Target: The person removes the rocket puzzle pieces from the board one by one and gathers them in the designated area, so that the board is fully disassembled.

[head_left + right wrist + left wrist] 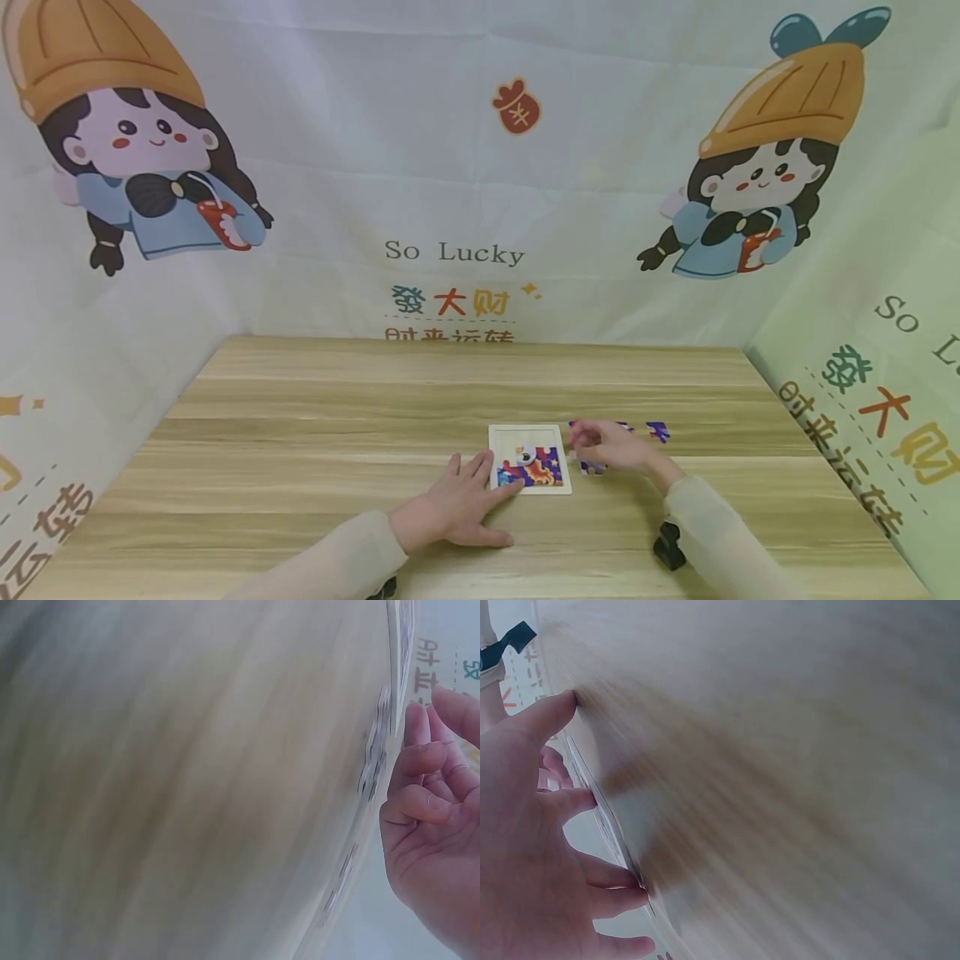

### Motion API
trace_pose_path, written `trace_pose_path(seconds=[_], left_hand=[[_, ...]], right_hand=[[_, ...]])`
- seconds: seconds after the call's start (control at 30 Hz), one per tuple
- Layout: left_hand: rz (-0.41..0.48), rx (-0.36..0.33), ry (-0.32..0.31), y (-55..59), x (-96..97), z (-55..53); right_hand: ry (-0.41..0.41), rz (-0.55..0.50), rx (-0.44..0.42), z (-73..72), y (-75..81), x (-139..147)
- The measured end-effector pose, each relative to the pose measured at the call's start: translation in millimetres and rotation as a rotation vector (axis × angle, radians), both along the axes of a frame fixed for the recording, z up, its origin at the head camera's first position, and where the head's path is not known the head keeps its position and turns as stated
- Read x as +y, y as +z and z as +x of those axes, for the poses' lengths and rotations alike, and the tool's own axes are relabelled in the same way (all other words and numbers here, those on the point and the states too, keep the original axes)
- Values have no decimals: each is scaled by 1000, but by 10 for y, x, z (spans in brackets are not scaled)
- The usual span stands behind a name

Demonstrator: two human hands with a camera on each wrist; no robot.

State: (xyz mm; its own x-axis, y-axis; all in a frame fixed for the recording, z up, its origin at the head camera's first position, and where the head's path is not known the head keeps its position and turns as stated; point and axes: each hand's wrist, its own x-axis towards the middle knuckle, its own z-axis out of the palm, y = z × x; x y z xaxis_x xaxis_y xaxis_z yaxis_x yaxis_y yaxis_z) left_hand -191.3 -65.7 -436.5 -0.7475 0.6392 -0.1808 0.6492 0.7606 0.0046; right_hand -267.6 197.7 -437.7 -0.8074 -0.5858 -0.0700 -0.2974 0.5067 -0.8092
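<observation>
A white-framed jigsaw puzzle (566,479) lies flat on the table, its lower part filled with purple and orange pieces and its upper part showing a pale backing. My left hand (461,504) is spread at its left edge, with the index fingertip on the lower border; in the left wrist view, straight left fingers (619,900) reach the frame's edge. My right hand (611,446) hovers just right of the frame, over loose puzzle pieces (594,468). In the right wrist view, its fingers (420,802) are loosely curled, with no piece visible among them.
Another loose piece (658,432) lies right of the right hand. The wood-grain table (315,417) spreads around, with a printed cloth (450,167) hanging behind and at the sides. A black device (670,546) sits under the right wrist.
</observation>
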Motion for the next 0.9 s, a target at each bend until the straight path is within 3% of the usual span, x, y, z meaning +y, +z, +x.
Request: trace_pose_path(seconds=[0.27,0.9], left_hand=[[2,-15,8,-15,1,-17],[-7,0,2,-8,9,-19]], right_hand=[[-6,34,89,-25,-27,-168],[39,109,138,-120,-32,-455]])
